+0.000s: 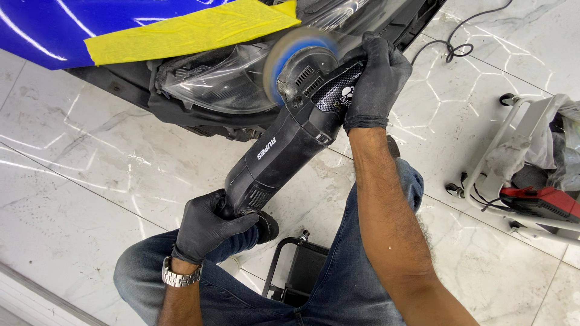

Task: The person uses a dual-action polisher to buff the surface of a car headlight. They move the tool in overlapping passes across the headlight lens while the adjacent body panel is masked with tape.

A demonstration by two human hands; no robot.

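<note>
both gloved hands' grip on black polisher; blurred pad against headlight.

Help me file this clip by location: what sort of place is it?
Probably a car detailing or body shop: a polisher held in both gloved hands works a headlight, yellow masking tape guards the blue body panel, and a white cart stands on glossy marble-look tiles.

The polishing pad is a spinning blur, so its surface cannot be read, and it covers part of the headlight. Yellow masking tape hides the blue body panel beneath, and both run off the top edge. The polisher tail is buried in the left hand. The white cart, perhaps holding a red tool, is cut by the right edge.
</note>
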